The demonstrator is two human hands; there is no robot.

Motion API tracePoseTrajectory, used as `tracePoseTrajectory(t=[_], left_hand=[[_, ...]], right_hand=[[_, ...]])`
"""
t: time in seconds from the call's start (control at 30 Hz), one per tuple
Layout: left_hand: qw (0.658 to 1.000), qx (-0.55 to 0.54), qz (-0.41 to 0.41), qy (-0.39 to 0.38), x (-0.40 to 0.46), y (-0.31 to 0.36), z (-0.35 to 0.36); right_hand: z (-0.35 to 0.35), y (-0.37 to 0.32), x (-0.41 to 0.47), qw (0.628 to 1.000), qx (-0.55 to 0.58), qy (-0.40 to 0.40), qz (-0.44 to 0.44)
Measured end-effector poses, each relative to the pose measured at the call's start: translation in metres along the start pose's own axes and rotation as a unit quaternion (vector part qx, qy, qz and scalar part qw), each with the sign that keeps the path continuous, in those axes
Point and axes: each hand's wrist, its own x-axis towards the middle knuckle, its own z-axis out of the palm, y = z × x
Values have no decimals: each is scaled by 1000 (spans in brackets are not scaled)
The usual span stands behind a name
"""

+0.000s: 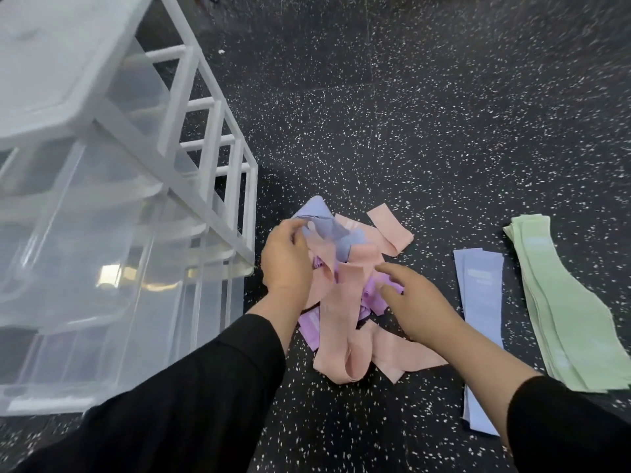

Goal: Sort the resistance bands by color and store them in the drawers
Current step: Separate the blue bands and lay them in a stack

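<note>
Drawer unit [112, 213]: stood left of hands.
Mixed pile [345, 285] on floor, under both hands.
Blue stack [481, 322] (long axis front-back) lay right.
Left hand [286, 264] pinched blue band [327, 230].
Right hand [413, 302], nearer stack: fingers spread, nothing held.

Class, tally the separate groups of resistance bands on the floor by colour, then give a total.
Green stack: 1
Blue stack: 1
Mixed pile of pink, purple and blue: 1, with the left hand pinching a blue band on it
Total: 3 groups
</note>
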Motion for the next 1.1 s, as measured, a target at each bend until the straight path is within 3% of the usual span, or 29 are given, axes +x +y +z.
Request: tracePoseTrajectory(t=[0.27,0.43,0.67,0.77,0.9,1.1], left_hand=[[987,-120,63,-89,-40,72,-36],[968,-178,109,-142,-71,106,-66],[948,-238,98,-189,-101,155,-122],[935,-283,76,-201,-117,175,-146],[915,-338,37,-217,-143,193,-176],[888,-385,2,-254,-181,215,-226]], right_hand=[[-21,-56,-14,991,106,56,-56],[-40,-95,-35,963,264,30,-52],[-82,-153,-88,925,381,-17,1],[-99,-179,-112,898,440,1,16],[-116,-222,-144,902,428,51,10],[-137,-263,-197,904,425,43,-7]])
